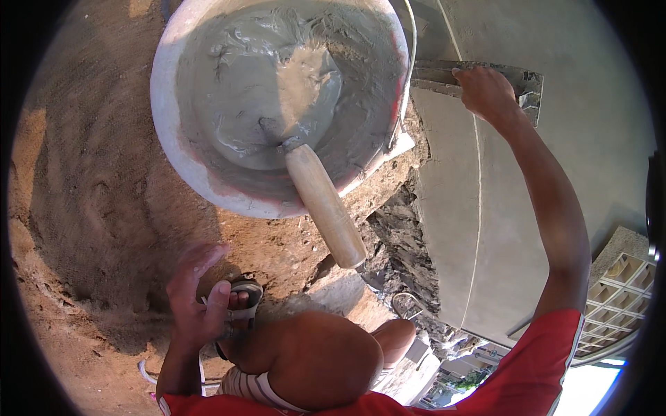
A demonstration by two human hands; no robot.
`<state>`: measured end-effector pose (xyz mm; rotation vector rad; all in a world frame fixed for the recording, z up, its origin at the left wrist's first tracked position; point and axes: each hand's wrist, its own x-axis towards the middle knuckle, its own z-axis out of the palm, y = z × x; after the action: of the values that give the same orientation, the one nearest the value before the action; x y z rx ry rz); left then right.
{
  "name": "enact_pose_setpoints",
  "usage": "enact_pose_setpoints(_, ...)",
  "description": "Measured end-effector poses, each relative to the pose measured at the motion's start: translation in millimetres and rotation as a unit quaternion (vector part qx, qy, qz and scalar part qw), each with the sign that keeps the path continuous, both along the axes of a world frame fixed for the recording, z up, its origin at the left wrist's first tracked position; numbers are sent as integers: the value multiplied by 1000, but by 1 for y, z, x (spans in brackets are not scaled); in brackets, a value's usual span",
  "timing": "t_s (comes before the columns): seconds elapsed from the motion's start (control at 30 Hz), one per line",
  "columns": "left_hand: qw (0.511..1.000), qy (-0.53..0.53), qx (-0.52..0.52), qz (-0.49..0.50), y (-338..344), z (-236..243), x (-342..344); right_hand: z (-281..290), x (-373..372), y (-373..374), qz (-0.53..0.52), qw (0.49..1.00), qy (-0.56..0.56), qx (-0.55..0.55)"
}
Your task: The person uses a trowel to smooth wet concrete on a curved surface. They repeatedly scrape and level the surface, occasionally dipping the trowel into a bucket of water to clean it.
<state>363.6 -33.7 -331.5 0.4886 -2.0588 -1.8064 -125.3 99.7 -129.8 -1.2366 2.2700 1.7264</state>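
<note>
My right hand [488, 93] is closed round the grip of a long flat plastering trowel [530, 84]. The trowel's cement-smeared blade lies along the smooth grey plastered surface [555, 166], just right of the bucket. Over the dirt at the lower left, my left hand [196, 298] is held with thumb and fingers apart, nothing in it. A large pale bucket [166, 118] holds wet grey cement [243, 104]. Leaning on its near rim is a tool with a wooden handle [325, 204]; its metal end is sunk in the cement and mostly hidden. Neither hand touches that handle.
Brown sandy soil [104, 208] spreads over the left side. A thin pale line [479, 208] runs down the plastered surface. Rough broken mortar [406, 243] edges it below the bucket. A lattice block [624, 284] is at the right. My bent knee and sandalled foot [246, 301] are near.
</note>
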Motion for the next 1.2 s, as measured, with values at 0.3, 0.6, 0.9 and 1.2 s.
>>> enact_pose_setpoints(0.3,1000,-17,-6,7,3,-3,6,16,45,215,-142,986,-2,93)
enact_pose_setpoints(0.6,1000,-27,-11,-12,9,9,-6,56,75,271,-212,976,-21,41)
enact_pose_setpoints(0.9,996,-34,-39,-77,40,15,-3,31,60,279,-160,986,7,-45)
enact_pose_setpoints(1.2,994,-78,-18,-75,55,13,-8,5,91,342,-190,979,-73,32)
